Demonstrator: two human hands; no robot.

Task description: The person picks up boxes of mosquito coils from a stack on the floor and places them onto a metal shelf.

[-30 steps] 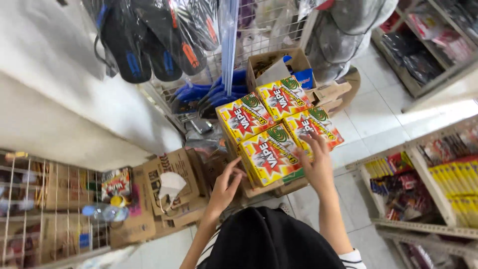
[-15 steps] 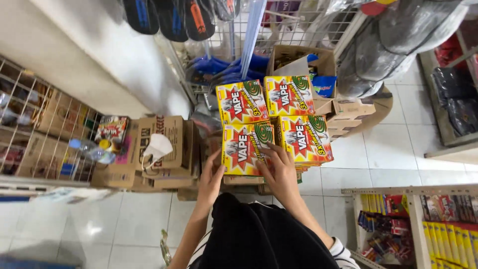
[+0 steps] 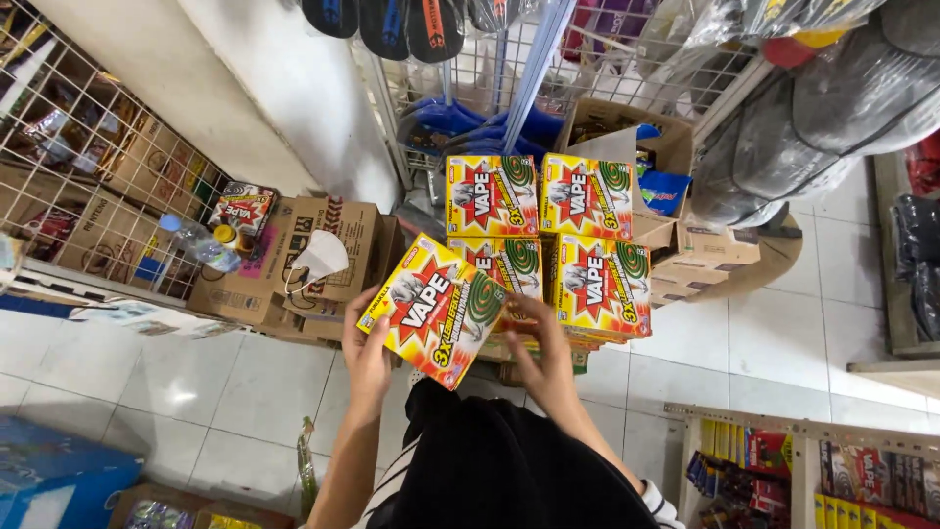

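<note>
I look down at stacks of yellow and red boxes (image 3: 587,196) with a green spiral picture, piled on cardboard cartons. Both hands lift one such yellow box (image 3: 431,309) off the near left stack and tilt it. My left hand (image 3: 365,355) grips its left lower edge. My right hand (image 3: 540,358) holds its right side, next to the near right stack (image 3: 602,284). Another box of the same kind (image 3: 509,263) lies under the lifted one.
Flat brown cartons (image 3: 323,255) with a white face mask (image 3: 318,260) lie to the left. A wire rack (image 3: 88,167) with goods and a water bottle (image 3: 196,243) stands at far left. Flip-flops (image 3: 392,20) hang above. A shelf of packets (image 3: 813,470) is at lower right.
The view has shifted and moved closer. The near left box, which lay flat on its stack, is now raised and tilted in both hands.
</note>
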